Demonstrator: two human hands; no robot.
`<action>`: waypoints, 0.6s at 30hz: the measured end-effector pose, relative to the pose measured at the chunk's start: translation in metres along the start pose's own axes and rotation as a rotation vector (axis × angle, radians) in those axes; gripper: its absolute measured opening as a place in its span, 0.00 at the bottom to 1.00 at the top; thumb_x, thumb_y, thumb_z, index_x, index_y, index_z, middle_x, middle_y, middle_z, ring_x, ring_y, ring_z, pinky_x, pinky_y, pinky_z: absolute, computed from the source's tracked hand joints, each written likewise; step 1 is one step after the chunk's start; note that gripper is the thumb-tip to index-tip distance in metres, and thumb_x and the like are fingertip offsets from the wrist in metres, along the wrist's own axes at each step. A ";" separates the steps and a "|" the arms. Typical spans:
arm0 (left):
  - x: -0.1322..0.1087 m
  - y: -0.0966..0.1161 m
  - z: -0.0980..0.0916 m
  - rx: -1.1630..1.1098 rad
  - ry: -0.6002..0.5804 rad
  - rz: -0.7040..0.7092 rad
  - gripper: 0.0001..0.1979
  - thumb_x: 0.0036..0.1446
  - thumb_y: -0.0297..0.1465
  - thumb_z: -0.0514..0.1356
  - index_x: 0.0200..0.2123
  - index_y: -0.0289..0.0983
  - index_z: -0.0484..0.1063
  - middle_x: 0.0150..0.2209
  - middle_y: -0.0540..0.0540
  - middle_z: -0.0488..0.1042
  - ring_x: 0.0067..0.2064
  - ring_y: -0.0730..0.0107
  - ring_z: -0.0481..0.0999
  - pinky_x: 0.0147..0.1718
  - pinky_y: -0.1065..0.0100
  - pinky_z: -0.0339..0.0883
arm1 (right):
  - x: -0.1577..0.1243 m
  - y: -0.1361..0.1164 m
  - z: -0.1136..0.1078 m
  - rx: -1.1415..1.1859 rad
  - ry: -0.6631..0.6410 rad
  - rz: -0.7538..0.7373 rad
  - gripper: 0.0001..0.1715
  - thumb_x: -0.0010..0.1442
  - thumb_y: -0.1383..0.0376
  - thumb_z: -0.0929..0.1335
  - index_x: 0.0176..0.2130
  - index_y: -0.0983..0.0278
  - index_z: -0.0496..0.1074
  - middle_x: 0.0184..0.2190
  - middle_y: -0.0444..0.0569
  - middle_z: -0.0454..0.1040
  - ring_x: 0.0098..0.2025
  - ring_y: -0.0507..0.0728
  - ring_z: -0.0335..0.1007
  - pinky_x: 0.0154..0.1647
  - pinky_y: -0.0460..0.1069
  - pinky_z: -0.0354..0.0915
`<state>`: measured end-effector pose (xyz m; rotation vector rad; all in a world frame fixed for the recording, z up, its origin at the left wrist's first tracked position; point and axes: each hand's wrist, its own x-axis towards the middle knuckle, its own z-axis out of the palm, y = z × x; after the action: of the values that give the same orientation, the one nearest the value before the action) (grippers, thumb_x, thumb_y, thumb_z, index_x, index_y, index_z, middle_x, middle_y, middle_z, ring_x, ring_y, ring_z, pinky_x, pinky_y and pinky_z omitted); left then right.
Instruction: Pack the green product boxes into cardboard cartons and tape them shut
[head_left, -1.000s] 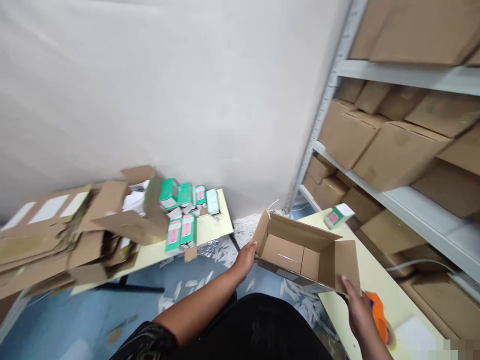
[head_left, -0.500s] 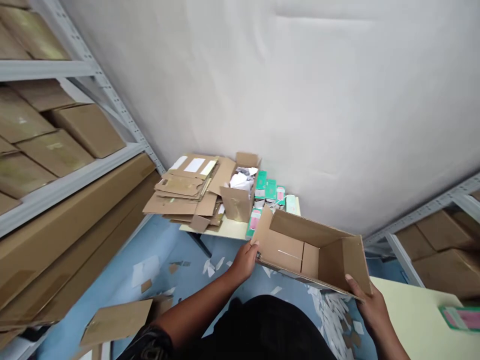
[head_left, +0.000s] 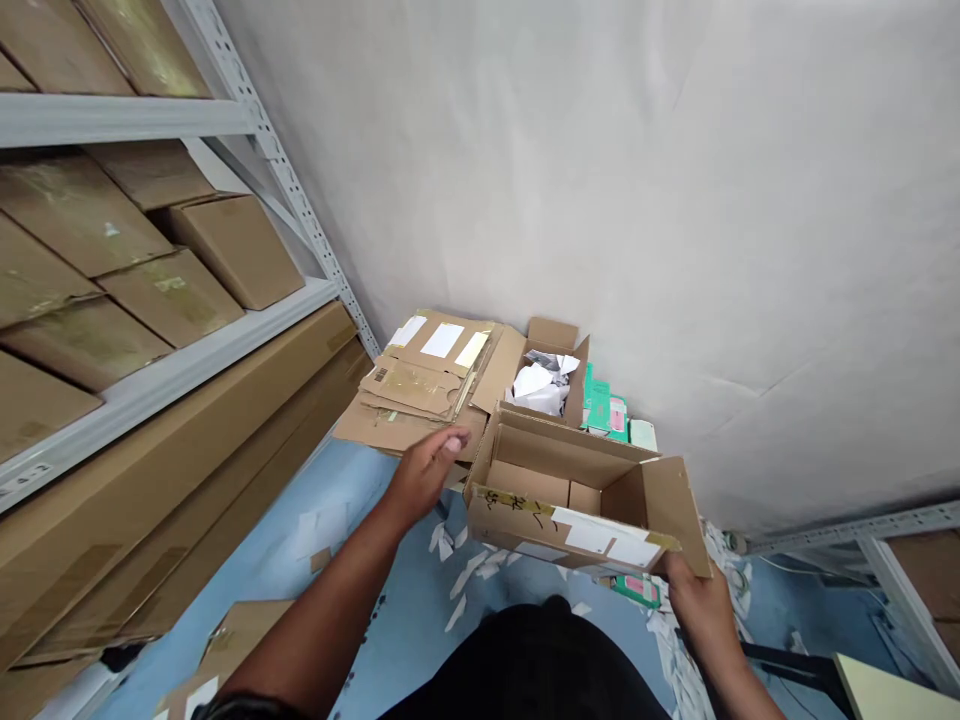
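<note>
An open, upright cardboard box (head_left: pixel 517 515), with white labels and black handwriting on its near side, is held in front of me. My right hand (head_left: pixel 701 605) grips its right end by the lower corner near the raised flap. Just off its left end is my left hand (head_left: pixel 426 475), fingers loosely bent and thumb apart, with nothing visible in it. That hand is close to the front of a stack of flattened cardboard (head_left: pixel 420 385). Behind the held box stands another open box (head_left: pixel 583 385) filled with crumpled white paper (head_left: pixel 541 385).
Green packages (head_left: pixel 598 405) sit behind the held box, against the wall. Shelving with cardboard boxes (head_left: pixel 247 250) rises at left. Paper scraps (head_left: pixel 469 572) and a green-and-pink package (head_left: pixel 637 590) show below. A pale tabletop corner (head_left: pixel 877 690) is at lower right.
My left hand has come off the box's left end and moved left. The box, still in my right hand, has shifted left and turned its labelled side toward me. The view has swung.
</note>
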<state>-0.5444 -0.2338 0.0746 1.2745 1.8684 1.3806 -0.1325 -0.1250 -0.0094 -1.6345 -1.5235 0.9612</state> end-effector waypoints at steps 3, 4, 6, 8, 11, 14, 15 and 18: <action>0.059 0.030 -0.011 0.115 0.044 0.090 0.26 0.66 0.50 0.55 0.54 0.37 0.77 0.53 0.41 0.80 0.55 0.54 0.77 0.56 0.59 0.70 | 0.008 -0.002 0.014 0.010 -0.059 0.012 0.21 0.51 0.52 0.68 0.35 0.65 0.80 0.36 0.54 0.84 0.40 0.65 0.80 0.38 0.51 0.74; 0.082 0.041 -0.008 0.162 0.007 0.133 0.25 0.66 0.49 0.55 0.53 0.37 0.77 0.53 0.41 0.80 0.55 0.55 0.77 0.56 0.60 0.69 | 0.011 -0.001 0.018 0.021 -0.072 0.019 0.22 0.51 0.51 0.68 0.36 0.65 0.80 0.36 0.54 0.84 0.41 0.65 0.80 0.39 0.51 0.74; 0.134 0.059 0.006 0.260 -0.134 0.192 0.22 0.65 0.45 0.57 0.52 0.37 0.77 0.53 0.42 0.80 0.54 0.57 0.78 0.54 0.62 0.70 | 0.020 0.002 0.025 0.034 -0.087 0.037 0.23 0.51 0.50 0.69 0.36 0.65 0.80 0.36 0.55 0.84 0.41 0.66 0.80 0.39 0.51 0.74; 0.186 0.065 0.031 0.416 -0.319 0.201 0.20 0.64 0.42 0.59 0.52 0.37 0.78 0.53 0.43 0.80 0.53 0.58 0.78 0.52 0.64 0.70 | 0.030 0.005 0.030 0.039 -0.102 0.055 0.24 0.51 0.48 0.69 0.36 0.65 0.80 0.35 0.55 0.84 0.40 0.66 0.80 0.39 0.51 0.74; 0.252 0.051 0.080 0.717 -0.555 0.129 0.22 0.58 0.36 0.66 0.55 0.37 0.77 0.53 0.40 0.80 0.53 0.52 0.78 0.52 0.63 0.68 | 0.043 0.009 0.033 0.066 -0.138 0.073 0.27 0.51 0.45 0.70 0.35 0.65 0.80 0.33 0.55 0.84 0.38 0.67 0.80 0.37 0.52 0.74; 0.292 0.018 0.126 0.878 -0.679 -0.013 0.36 0.45 0.27 0.73 0.60 0.39 0.73 0.59 0.35 0.76 0.58 0.45 0.75 0.56 0.59 0.66 | 0.053 0.009 0.033 0.106 -0.162 0.092 0.27 0.50 0.44 0.70 0.34 0.64 0.80 0.32 0.55 0.84 0.36 0.68 0.80 0.36 0.54 0.75; 0.300 0.006 0.139 0.885 -0.689 -0.045 0.42 0.39 0.24 0.74 0.61 0.38 0.72 0.61 0.33 0.73 0.59 0.43 0.74 0.57 0.57 0.66 | 0.054 0.008 0.033 0.122 -0.172 0.093 0.26 0.50 0.44 0.71 0.33 0.64 0.80 0.32 0.55 0.84 0.36 0.68 0.80 0.36 0.54 0.76; 0.313 -0.027 0.166 0.897 -0.675 -0.097 0.52 0.28 0.21 0.76 0.63 0.38 0.71 0.65 0.29 0.68 0.61 0.38 0.71 0.57 0.52 0.67 | 0.057 0.007 0.034 0.166 -0.185 0.101 0.25 0.50 0.45 0.72 0.33 0.63 0.81 0.32 0.55 0.84 0.37 0.69 0.81 0.37 0.54 0.77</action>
<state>-0.5607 0.1183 0.0309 1.7111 2.0065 -0.0652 -0.1566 -0.0686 -0.0350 -1.5519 -1.4476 1.2893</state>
